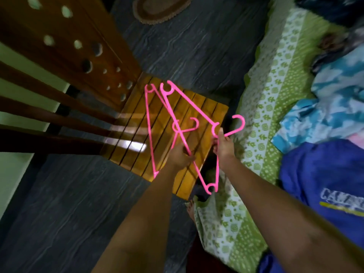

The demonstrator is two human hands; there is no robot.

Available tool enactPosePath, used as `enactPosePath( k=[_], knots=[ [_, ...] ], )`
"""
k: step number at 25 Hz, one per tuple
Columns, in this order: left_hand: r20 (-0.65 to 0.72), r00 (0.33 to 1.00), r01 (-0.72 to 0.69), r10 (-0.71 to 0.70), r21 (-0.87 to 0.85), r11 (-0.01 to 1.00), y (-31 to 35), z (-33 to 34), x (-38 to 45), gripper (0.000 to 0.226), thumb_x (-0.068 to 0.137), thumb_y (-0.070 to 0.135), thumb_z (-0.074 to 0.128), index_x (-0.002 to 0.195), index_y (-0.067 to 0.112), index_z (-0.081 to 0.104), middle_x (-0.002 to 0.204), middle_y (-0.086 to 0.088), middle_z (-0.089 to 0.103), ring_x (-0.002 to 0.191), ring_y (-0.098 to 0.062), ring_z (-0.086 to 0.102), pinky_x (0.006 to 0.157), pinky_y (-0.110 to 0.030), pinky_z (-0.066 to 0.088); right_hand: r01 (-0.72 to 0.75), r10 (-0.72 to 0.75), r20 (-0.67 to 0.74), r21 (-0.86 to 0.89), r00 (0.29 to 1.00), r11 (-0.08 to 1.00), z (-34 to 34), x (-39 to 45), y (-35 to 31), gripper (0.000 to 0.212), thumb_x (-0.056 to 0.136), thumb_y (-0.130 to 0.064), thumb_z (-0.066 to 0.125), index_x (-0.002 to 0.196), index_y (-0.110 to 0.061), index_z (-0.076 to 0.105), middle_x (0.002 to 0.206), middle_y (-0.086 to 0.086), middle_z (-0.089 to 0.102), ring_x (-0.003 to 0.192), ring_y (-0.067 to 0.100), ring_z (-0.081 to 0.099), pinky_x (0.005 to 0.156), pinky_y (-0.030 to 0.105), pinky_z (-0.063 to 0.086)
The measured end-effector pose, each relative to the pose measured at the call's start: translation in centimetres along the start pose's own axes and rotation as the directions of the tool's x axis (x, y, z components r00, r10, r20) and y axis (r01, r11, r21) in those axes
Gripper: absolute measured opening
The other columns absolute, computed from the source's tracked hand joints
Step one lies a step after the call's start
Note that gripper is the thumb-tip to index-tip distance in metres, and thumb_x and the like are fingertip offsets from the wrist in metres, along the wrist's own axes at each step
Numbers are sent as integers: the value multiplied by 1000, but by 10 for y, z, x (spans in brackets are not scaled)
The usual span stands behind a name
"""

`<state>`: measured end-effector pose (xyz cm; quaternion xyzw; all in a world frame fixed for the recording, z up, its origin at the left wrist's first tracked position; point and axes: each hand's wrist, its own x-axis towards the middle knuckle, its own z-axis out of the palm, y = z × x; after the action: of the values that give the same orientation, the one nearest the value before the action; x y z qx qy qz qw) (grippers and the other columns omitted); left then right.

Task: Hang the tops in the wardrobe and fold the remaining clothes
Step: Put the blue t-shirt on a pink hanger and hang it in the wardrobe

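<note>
Two pink plastic hangers hang above a slatted wooden chair seat (137, 138). My left hand (180, 154) grips the left pink hanger (149, 125), whose hook curls near the middle. My right hand (223, 144) grips the right pink hanger (189, 103) close to its hook, which points toward the bed. The two hangers cross each other between my hands. On the bed at the right lie a blue top with white lettering (319, 174) and a blue-and-white tie-dye garment (325, 111).
The wooden chair's back (65, 46) rises at the left. A bed with a green patterned sheet (262, 107) fills the right side. Dark clothes (334, 8) lie at the top right. An oval mat (161, 8) sits on the grey floor. A bare foot (190, 209) shows below the chair.
</note>
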<state>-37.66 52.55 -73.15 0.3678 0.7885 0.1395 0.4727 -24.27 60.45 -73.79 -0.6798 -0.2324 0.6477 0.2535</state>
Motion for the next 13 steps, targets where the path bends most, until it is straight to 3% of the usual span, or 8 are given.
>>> enactPosePath(
  k=[2,7,10,13],
  knots=[
    [96,991,-97,93,44,994,39,45,-9,30,73,16,81,77,19,51,81,-8,60,76,-18,54,62,-24,34,14,-9,-59,82,998,997,-63,3,-9,39,100,-35,46,69,-13,57,38,-7,52,29,1,36,33,13,24],
    [374,892,-369,253,282,886,141,177,-36,25,84,30,69,100,13,61,97,-5,64,91,-23,61,77,-33,48,59,-19,-255,149,967,987,-260,9,-26,47,101,-32,43,60,-11,52,29,-7,42,26,1,34,34,13,24],
    [395,856,-503,333,494,709,199,259,-38,15,91,16,54,104,14,60,112,-11,60,106,-31,57,89,-41,46,69,0,-376,170,927,983,-377,17,-30,48,102,-30,42,60,-10,52,29,-8,44,27,1,36,36,12,26],
    [362,828,-558,428,608,565,259,324,-35,42,90,0,41,128,15,48,137,-8,44,120,-32,47,96,-47,43,28,33,-446,129,895,991,-477,32,-28,48,102,-30,40,60,-9,53,29,-7,46,27,1,38,38,13,28]
  ],
)
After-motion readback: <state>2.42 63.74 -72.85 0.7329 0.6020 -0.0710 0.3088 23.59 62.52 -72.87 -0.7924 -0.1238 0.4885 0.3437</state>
